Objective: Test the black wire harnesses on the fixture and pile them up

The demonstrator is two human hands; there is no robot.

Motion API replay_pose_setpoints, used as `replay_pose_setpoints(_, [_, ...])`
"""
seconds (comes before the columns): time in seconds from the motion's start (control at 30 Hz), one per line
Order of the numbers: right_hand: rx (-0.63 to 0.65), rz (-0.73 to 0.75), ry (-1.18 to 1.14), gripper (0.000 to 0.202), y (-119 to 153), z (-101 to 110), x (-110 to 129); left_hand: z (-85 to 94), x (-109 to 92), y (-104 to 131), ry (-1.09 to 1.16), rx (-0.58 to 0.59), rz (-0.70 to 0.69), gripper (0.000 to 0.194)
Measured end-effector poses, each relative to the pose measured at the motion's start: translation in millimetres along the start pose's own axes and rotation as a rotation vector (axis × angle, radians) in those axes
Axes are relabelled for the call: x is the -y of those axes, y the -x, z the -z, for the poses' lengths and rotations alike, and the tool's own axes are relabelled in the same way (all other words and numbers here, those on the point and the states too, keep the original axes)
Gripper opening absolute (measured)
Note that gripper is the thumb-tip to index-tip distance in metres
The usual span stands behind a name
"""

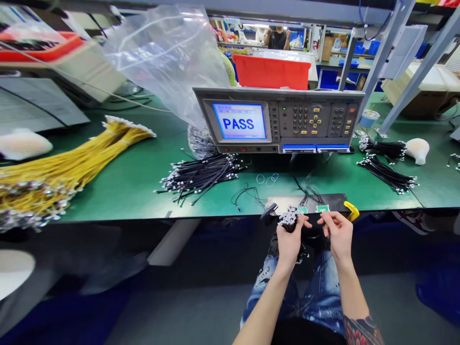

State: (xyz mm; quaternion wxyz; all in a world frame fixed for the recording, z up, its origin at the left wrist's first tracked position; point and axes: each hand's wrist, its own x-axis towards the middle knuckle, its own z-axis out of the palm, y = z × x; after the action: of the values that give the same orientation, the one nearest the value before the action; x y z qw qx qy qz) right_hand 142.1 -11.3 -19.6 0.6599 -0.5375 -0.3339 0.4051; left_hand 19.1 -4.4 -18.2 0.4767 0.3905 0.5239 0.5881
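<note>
My left hand (pixel 292 239) is closed around a bundle of black cables (pixel 288 218) whose white connectors stick up above the fist. Its thumb and fingertips reach toward a small green circuit board (pixel 302 210). My right hand (pixel 338 232) has its thumb and forefinger pinched just below a second green circuit board (pixel 322 208); whatever lies between those fingertips is too small to make out. Both boards sit on a dark fixture plate (pixel 336 199) at the table edge, with black wires running back from them. Behind stands a tester (pixel 280 120) with "PASS" on its screen.
Black cables (pixel 204 175) lie in a pile left of the tester, and more black bundles (pixel 388 172) lie at the right. Yellow cables (pixel 72 163) cover the left side. A yellow handle (pixel 351 211) juts from the plate. A red bin (pixel 271 72) is behind the tester.
</note>
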Motion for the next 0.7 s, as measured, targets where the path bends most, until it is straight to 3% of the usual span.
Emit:
replay_pose_setpoints(0.3, [-0.004, 0.001, 0.029, 0.036, 8, 3, 1, -12.3, 5, 2, 0.01, -0.096, -0.009, 0.039])
replay_pose_setpoints(0.47, [0.088, -0.026, 0.063, 0.039, 7, 6, 3, -4.6, -2, -3, 0.024, 0.0, 0.019, 0.041])
replay_pose_setpoints(0.6, [0.282, -0.084, -0.041, 0.037, 12, 12, 15, 9.5, -13, 2, 0.006, 0.126, 0.031, 0.04])
replay_pose_setpoints(0.7, [0.262, -0.109, -0.218, 0.037, 17, 17, 27, 20.5, -21, 13, -0.032, 0.195, 0.011, 0.035])
